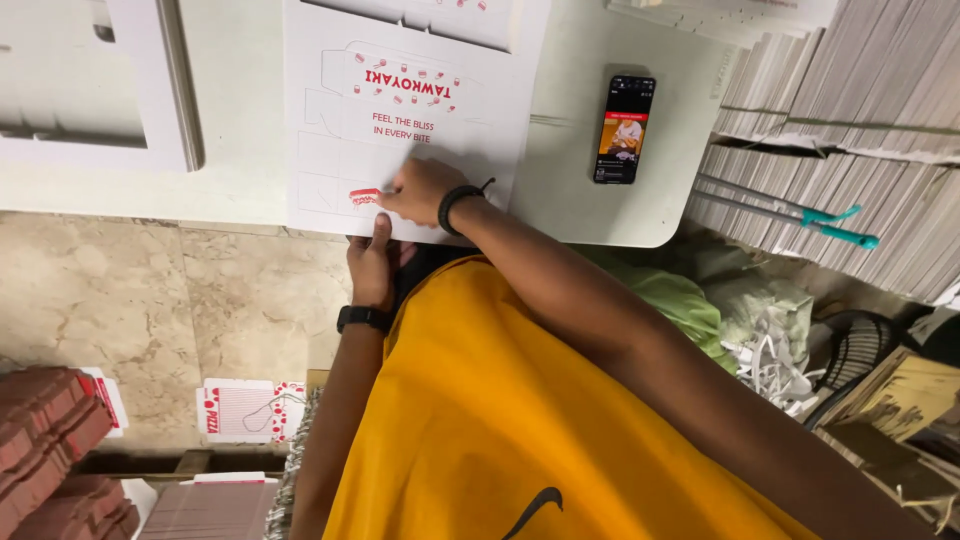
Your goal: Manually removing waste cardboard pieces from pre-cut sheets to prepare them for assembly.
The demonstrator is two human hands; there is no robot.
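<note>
Head view: right hand (420, 190) presses fingers-together on the die-cut cardboard sheet (400, 110); left hand (372, 262) seemingly pinches its edge.

A pale table (610, 215) with a rounded corner carries a white die-cut cardboard sheet (400, 100) printed in red, which overhangs the near edge, a dark smartphone (624, 129) with a lit screen lying apart to the sheet's right, and further white cut sheets (95, 90) at the far left. Below the table, a beige marbled floor (170, 300) bears flat red-and-white printed box blanks (245, 410) and stacked reddish bundles (45, 440).
</note>
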